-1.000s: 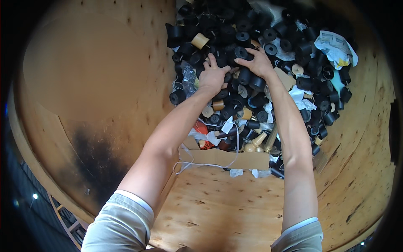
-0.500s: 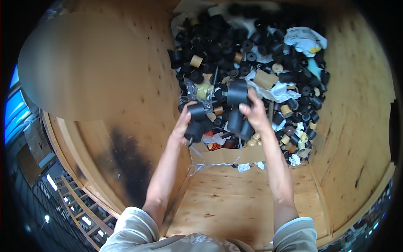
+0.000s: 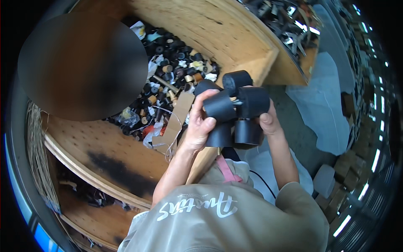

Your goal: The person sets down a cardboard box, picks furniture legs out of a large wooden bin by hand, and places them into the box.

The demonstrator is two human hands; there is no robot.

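Several black cylindrical furniture legs (image 3: 220, 107) are bunched between my two hands, in front of my body. My left hand (image 3: 198, 126) grips the left side of the bunch, its thumb on a leg's lower edge. On the other side my right hand (image 3: 270, 122) is wrapped round more of them, including a wide black leg (image 3: 254, 102); its fingers are mostly hidden behind. A thin metal bolt shows between the cylinders. To the left lies a heap of mixed legs (image 3: 168, 69), black and wood-coloured, in a large wooden bin (image 3: 189, 21).
A cardboard strip (image 3: 181, 113) and white string lie along the heap's near edge. Another bin (image 3: 291, 69) with dark parts stands at the upper right. Translucent plastic sheeting (image 3: 319, 105) hangs at the right, beside cardboard boxes (image 3: 346, 168). Below left is a shelf (image 3: 90, 222) with dark pieces.
My view has swung right, away from the bin, and the heap now sits at the left. Both hands have come closer to my body and together, still holding the black legs.
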